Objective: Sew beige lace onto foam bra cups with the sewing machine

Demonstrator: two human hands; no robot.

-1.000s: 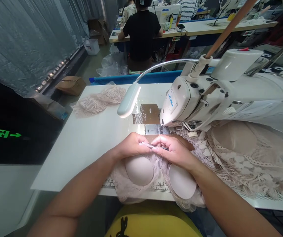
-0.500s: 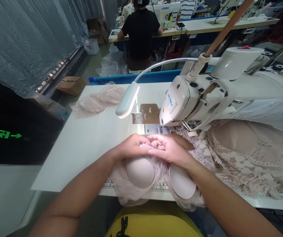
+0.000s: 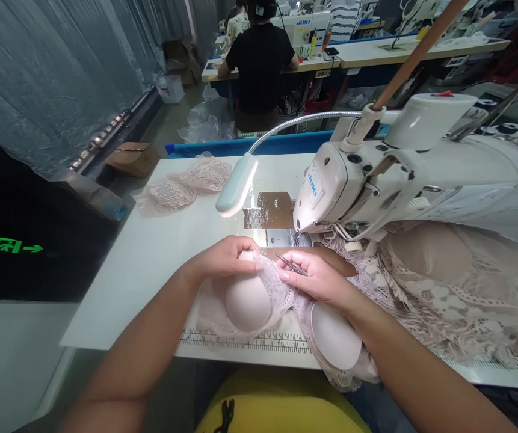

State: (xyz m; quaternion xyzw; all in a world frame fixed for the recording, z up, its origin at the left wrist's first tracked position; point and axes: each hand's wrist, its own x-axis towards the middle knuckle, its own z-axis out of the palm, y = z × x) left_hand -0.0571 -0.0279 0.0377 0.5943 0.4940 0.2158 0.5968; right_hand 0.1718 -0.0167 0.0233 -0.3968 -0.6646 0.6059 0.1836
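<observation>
A pale pink lace bra (image 3: pixel 247 304) with two smooth moulded cups lies across the table's front edge, its right cup hanging partly over. My left hand (image 3: pixel 229 257) pinches the top of the left cup, thumb on the front and fingers behind. Between the cups, my right hand (image 3: pixel 310 273) is at the lace, closed around a small pointed metal tool (image 3: pixel 295 266), which looks like thread snips or tweezers. Its tip points up and left, toward my left hand. Just beyond both hands is the needle area of a white sewing machine (image 3: pixel 326 186).
Lace garments (image 3: pixel 457 282) are heaped right, under the machine arm. A lace bundle (image 3: pixel 172 186) lies at the table's back left. A lamp (image 3: pixel 237 185) hangs over the white table (image 3: pixel 150 270). A ruler strip (image 3: pixel 286 343) runs along the front edge. A person (image 3: pixel 261 66) sits ahead.
My hands have moved apart, the left one shifting left onto the top of the cup. The pointed tool now shows more clearly in my right hand. The left cup has moved slightly up and left.
</observation>
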